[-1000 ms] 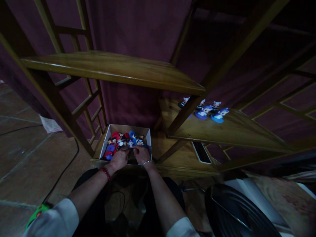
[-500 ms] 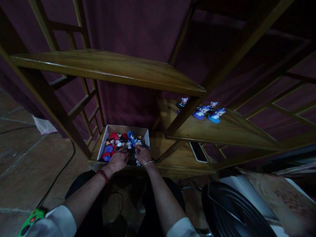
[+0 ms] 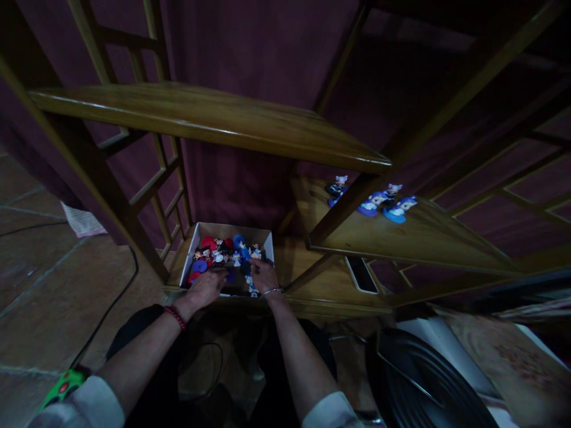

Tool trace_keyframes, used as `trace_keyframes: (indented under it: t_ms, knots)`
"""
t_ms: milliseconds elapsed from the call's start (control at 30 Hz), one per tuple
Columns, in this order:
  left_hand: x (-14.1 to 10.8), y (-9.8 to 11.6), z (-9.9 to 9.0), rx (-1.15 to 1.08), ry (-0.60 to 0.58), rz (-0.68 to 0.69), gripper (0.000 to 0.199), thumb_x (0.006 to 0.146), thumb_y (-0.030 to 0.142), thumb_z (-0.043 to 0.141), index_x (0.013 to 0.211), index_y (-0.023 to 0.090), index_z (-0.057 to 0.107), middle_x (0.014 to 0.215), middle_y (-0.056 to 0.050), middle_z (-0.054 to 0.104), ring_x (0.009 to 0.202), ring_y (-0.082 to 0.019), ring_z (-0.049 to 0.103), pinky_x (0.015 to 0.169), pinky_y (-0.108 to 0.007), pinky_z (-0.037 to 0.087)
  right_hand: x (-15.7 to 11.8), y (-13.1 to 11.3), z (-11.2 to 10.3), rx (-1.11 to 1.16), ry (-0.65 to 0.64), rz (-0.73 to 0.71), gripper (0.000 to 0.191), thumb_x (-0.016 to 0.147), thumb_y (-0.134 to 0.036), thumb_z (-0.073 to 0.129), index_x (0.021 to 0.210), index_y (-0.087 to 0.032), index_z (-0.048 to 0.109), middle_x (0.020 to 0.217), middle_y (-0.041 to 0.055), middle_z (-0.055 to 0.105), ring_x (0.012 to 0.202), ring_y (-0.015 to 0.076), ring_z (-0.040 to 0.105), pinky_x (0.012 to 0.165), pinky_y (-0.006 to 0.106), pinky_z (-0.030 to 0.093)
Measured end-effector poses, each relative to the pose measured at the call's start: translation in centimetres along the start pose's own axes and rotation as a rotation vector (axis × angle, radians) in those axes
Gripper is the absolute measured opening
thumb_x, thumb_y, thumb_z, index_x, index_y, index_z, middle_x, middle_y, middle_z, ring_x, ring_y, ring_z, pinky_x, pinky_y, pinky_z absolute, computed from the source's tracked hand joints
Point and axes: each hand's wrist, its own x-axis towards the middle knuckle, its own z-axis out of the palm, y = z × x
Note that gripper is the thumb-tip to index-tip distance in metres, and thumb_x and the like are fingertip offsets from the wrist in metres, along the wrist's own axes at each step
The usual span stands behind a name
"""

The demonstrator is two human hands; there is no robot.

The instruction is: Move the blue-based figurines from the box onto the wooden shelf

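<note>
A shallow cardboard box (image 3: 270, 241) with white sides holds several small figurines (image 3: 236, 258) on round red, blue and purple bases, lying jumbled. My left hand (image 3: 206, 288), a red bead bracelet at its wrist, reaches over the front rim, fingers loosely spread beside a purple base (image 3: 231, 276). No object shows clearly in that hand. Inside the right part of the box is my right hand (image 3: 264, 276), with a silver bangle at the wrist. Its thumb and forefinger are bent close together near a dark base; what they hold is too dim to make out.
Several figurines (image 3: 400, 209) stand on the raised shelf (image 3: 401, 244) to the right, some behind a post. A phone (image 3: 361, 274) lies on the lower board. An upper shelf (image 3: 200, 119) overhangs the box. A black stool seat (image 3: 423, 374) is at right.
My left hand has shifted left, away from the right hand, uncovering the purple base by its fingertips. The right hand stays at nearly the same place in the box. The view has shifted slightly.
</note>
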Motion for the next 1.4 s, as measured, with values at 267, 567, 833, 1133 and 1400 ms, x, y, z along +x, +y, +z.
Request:
trace_keyframes:
  t_ms: [267,567,833,1133,1400]
  knots:
    - [-0.2,-0.6,-0.1,0.007,-0.045,-0.009,0.036,0.080,0.022,0.033,0.109,0.018,0.054,0.116,-0.005,0.053,0.105,-0.015,0.049,0.091,-0.026,0.037,-0.1,-0.2,-0.9,-0.002,0.017,0.046,0.031,0.078,-0.016,0.039,0.101,-0.019,0.059,0.101,0.0023,0.062,0.092,0.0119,0.056,0.084,0.021,0.041]
    - [-0.1,-0.2,-0.3,-0.020,-0.077,0.020,0.036,0.079,0.019,0.034,0.110,0.021,0.052,0.114,-0.002,0.055,0.105,-0.014,0.050,0.091,-0.025,0.037,-0.4,2.0,-0.8,0.078,-0.016,0.030,0.029,0.078,-0.017,0.040,0.100,-0.022,0.059,0.091,-0.0004,0.064,0.084,0.0103,0.059,0.079,0.021,0.044]
    - [0.2,-0.8,0.4,-0.041,-0.059,0.045,0.035,0.080,0.021,0.034,0.108,0.021,0.053,0.111,-0.003,0.057,0.103,-0.014,0.050,0.091,-0.026,0.037,-0.8,3.0,-0.8,0.141,0.009,-0.007,0.026,0.078,-0.018,0.041,0.096,-0.023,0.059,0.088,-0.0012,0.065,0.081,0.0109,0.060,0.075,0.022,0.046]
    - [0.0,-0.5,0.2,-0.039,-0.064,0.037,0.035,0.079,0.022,0.035,0.109,0.021,0.053,0.111,-0.004,0.057,0.104,-0.015,0.050,0.091,-0.027,0.037,-1.0,1.6,-1.6,-0.034,0.031,-0.064,0.026,0.078,-0.018,0.043,0.097,-0.021,0.060,0.096,0.0012,0.064,0.087,0.0112,0.059,0.081,0.021,0.043]
    - [-0.1,-0.3,-0.2,-0.052,-0.067,0.021,0.034,0.079,0.022,0.035,0.109,0.022,0.053,0.113,-0.002,0.056,0.102,-0.015,0.051,0.089,-0.025,0.038,-0.8,0.7,-0.6,-0.257,-0.065,-0.113,0.025,0.075,-0.019,0.048,0.095,-0.026,0.062,0.094,-0.0002,0.065,0.089,0.0126,0.057,0.081,0.022,0.042]
